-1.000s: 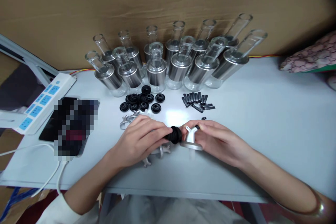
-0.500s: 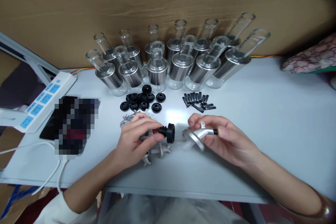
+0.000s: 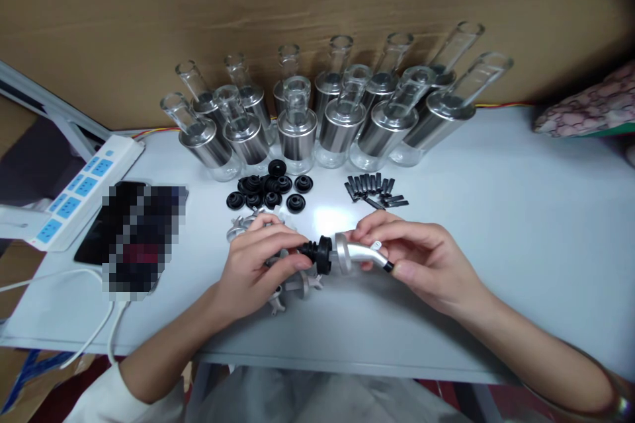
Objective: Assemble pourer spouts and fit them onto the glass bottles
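My left hand (image 3: 265, 261) is closed on a ribbed black rubber stopper (image 3: 323, 255), its wide end facing right. Between the fingers of my right hand (image 3: 421, 258) is a silvery pour spout (image 3: 364, 252) with a black tip. The spout's round flange stands close to the stopper, and its stem reaches into the stopper's wide end. Several more silvery spouts (image 3: 302, 283) lie under and around my left hand, partly hidden. Beyond them rest several loose black stoppers (image 3: 296, 203) and, to the right, a cluster of small black tips (image 3: 370, 185).
Several glass bottles with metal sleeves (image 3: 297, 132) stand in two rows along the cardboard wall (image 3: 317, 0). At left are a white power strip (image 3: 84, 192), dark phones (image 3: 114, 225) and white cables (image 3: 113, 337). A patterned cloth item (image 3: 590, 102) lies at the back right.
My right hand has turned the spout and brought it left, so its stem now meets the stopper. My left hand has stayed nearly still.
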A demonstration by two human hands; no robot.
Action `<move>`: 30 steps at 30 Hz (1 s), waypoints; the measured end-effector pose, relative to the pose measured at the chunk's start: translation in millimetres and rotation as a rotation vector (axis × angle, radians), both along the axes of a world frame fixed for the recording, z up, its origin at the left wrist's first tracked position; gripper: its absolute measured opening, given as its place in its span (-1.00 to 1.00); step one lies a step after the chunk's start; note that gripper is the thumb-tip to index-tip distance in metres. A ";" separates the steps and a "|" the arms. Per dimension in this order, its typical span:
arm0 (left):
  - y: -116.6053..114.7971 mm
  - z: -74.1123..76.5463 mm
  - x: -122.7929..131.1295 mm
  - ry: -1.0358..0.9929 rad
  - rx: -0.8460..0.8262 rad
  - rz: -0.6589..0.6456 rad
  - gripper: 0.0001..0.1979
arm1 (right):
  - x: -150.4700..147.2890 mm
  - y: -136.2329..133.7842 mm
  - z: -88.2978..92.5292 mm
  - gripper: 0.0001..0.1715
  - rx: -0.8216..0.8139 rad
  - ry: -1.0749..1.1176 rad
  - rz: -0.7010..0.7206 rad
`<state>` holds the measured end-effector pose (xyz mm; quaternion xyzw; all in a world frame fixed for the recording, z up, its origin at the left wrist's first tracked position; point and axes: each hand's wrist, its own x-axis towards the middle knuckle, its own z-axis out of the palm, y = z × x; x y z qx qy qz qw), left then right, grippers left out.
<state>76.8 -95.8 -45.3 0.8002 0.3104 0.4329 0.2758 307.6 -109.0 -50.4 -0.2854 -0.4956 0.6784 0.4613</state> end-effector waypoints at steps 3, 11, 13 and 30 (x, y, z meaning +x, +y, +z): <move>0.0 -0.2 0.4 0.024 0.046 0.002 -0.82 | -0.4 -1.2 3.4 -0.78 0.039 -0.047 0.012; 2.3 2.4 1.0 0.024 0.046 0.015 -0.77 | -2.7 -3.4 6.6 -0.79 0.146 -0.167 -0.038; 2.4 2.7 0.5 0.032 0.047 0.014 -0.77 | -4.1 -5.2 8.3 -0.78 0.098 -0.133 -0.012; 3.7 -0.1 0.0 0.012 0.015 -0.001 -0.79 | -9.4 -4.8 9.0 -0.66 0.018 -0.107 -0.055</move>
